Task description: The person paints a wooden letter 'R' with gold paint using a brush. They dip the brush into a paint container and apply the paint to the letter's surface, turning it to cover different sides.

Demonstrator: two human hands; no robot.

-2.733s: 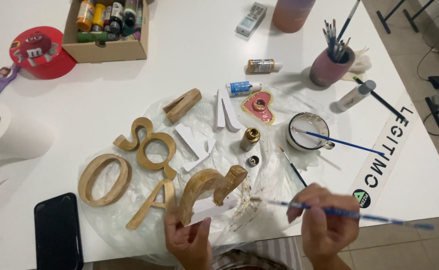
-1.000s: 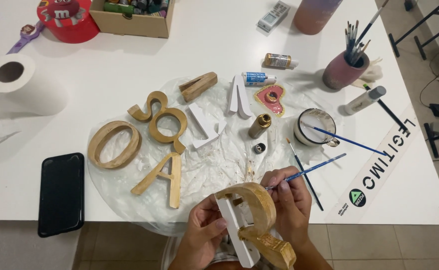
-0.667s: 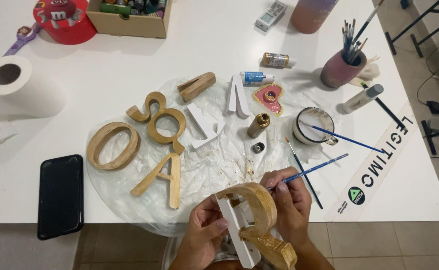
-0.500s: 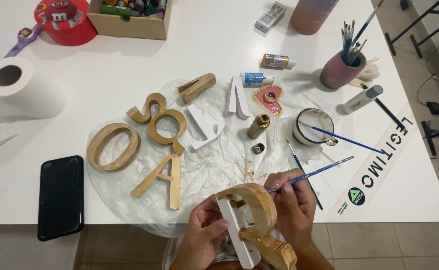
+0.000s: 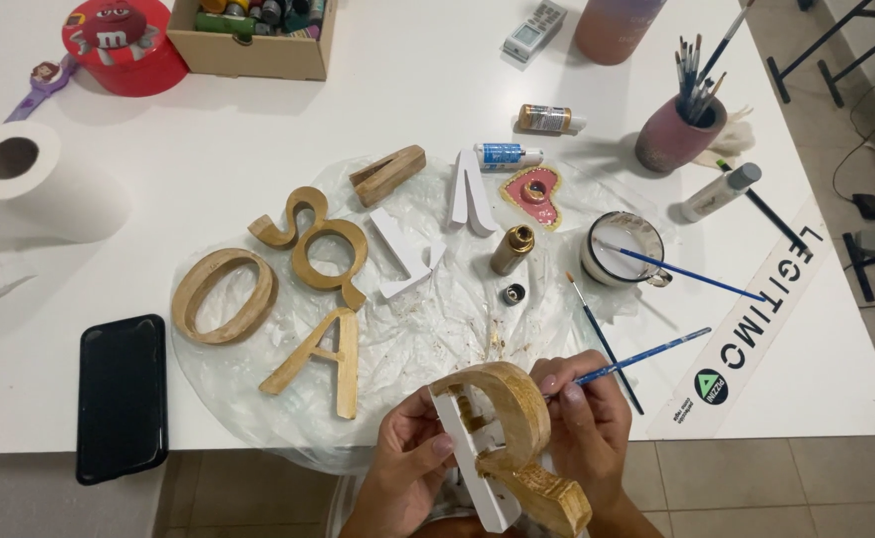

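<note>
My left hand (image 5: 403,460) grips a large wooden letter (image 5: 502,438), gold-painted on top with white sides, held over the table's near edge. My right hand (image 5: 585,428) holds a blue-handled paintbrush (image 5: 646,357) with its tip against the letter's curved top. On a clear plastic sheet (image 5: 427,329) lie more gold letters: an oval one (image 5: 223,296), a curly one (image 5: 316,247) and a pointed one (image 5: 323,361). A small gold paint bottle (image 5: 512,249) stands open beside its cap (image 5: 513,294).
A white mug (image 5: 622,249) with a blue brush in it, a loose brush (image 5: 602,339), a pink heart dish (image 5: 532,194), white letters (image 5: 472,189), a brush cup (image 5: 678,130), a paper roll (image 5: 44,179), a black phone (image 5: 122,394), a paint box (image 5: 258,35) and a red tin (image 5: 124,45).
I lifted the big letter off the sheet toward me and brought the brush onto its top; in the last second the brush handle only shifted slightly.
</note>
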